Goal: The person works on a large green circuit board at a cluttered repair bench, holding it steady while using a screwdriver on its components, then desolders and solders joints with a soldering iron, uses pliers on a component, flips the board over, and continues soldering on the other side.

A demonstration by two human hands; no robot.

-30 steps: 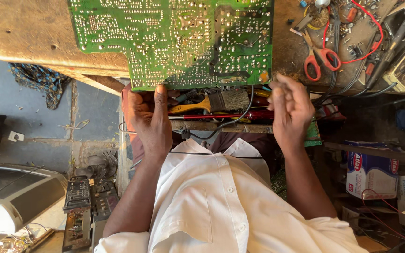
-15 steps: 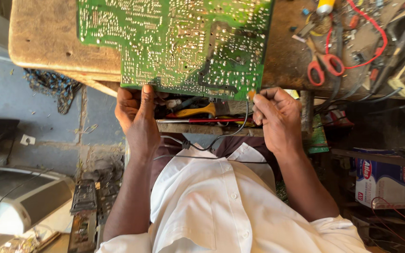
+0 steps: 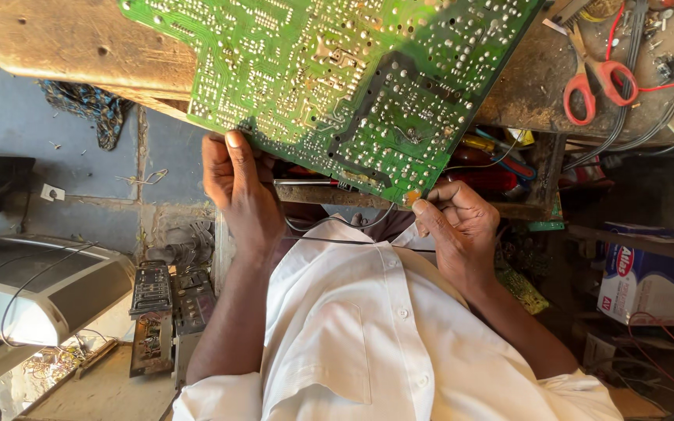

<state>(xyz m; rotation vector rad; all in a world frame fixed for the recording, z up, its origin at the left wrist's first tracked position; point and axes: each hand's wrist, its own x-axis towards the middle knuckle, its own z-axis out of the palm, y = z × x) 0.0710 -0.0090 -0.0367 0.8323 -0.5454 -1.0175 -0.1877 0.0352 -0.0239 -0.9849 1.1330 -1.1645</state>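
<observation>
A large green circuit board (image 3: 337,86) lies solder side up over the edge of a worn wooden bench (image 3: 79,47), tilted so that its right corner hangs lowest. My left hand (image 3: 235,191) grips the board's near edge, thumb pressed on the solder side. My right hand (image 3: 458,226) pinches the lowest corner with thumb and curled fingers. A thin black wire (image 3: 329,226) loops between my two hands, just above my white shirt (image 3: 368,335).
Red-handled scissors (image 3: 598,82) and red and black cables lie on the bench at the right. An open drawer with screwdrivers (image 3: 493,168) sits under the board. A blue-and-white box (image 3: 641,281) stands at the right. On the floor at the left are a silver appliance (image 3: 33,288) and old chassis parts (image 3: 169,312).
The board has swung and tilted, its right corner dropping toward me. Both hands have closed on its near edge, and the left hand has shifted along that edge.
</observation>
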